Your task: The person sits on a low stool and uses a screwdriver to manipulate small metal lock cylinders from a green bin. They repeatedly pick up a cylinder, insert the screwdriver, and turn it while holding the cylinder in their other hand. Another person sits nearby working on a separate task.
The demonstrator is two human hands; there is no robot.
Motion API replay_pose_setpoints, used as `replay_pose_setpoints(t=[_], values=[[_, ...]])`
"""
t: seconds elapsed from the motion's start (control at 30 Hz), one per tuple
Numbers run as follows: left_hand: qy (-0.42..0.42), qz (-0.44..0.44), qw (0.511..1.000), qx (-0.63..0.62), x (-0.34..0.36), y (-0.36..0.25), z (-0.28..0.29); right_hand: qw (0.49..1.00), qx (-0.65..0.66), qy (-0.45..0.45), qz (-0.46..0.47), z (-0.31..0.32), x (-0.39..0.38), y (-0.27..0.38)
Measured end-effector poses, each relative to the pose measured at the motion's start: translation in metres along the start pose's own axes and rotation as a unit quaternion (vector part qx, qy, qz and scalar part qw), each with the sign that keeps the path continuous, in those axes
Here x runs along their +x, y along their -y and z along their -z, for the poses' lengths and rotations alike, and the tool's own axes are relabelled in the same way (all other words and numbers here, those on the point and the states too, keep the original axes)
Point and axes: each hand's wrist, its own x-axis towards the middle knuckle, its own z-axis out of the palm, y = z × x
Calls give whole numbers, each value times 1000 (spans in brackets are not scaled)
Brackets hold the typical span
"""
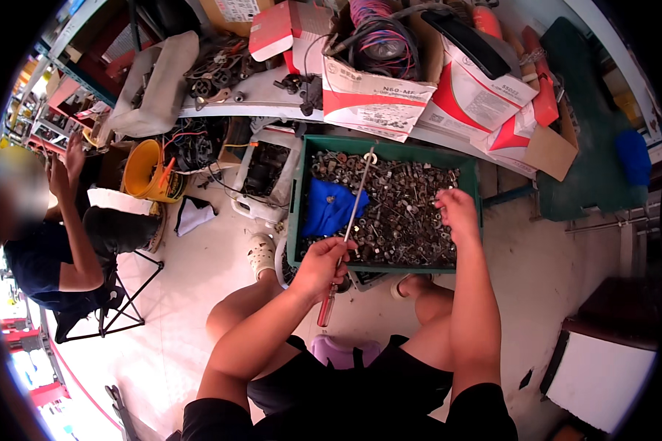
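My left hand [327, 264] grips a long screwdriver with a red translucent handle [325, 309]; its metal shaft points up over the green bin [297, 228], with a pale ring-shaped piece [370, 158] at or near the tip. The bin holds a dense heap of mixed bolts, nuts, washers and other small metal parts [404, 220], and a blue cloth [327, 207] lies at its left. My right hand [452, 209] is over the right part of the heap with fingers curled; whether anything small is between them I cannot make out.
A seated person [51, 242] is on a folding stool at the left. Beyond the bin stand a shelf [250, 95] with metal parts, cardboard boxes [375, 110], a yellow bucket [136, 173] and a grey case [243, 206]. A dark-and-white object [596, 367] sits at lower right.
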Motion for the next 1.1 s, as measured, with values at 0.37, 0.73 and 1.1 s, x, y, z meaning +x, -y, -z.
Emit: replay_pose_setpoints(t=[0.37, 0.73, 1.1], values=[[-13, 61, 998, -1, 4, 5, 18, 936, -322, -30, 140, -45, 64, -102], [-24, 113, 993, -34, -3, -7, 13, 885, -419, -141, 148, -94, 93, -131], [31, 148, 985, -80, -23, -13, 9, 853, -486, -135, 135, -105, 89, -117]])
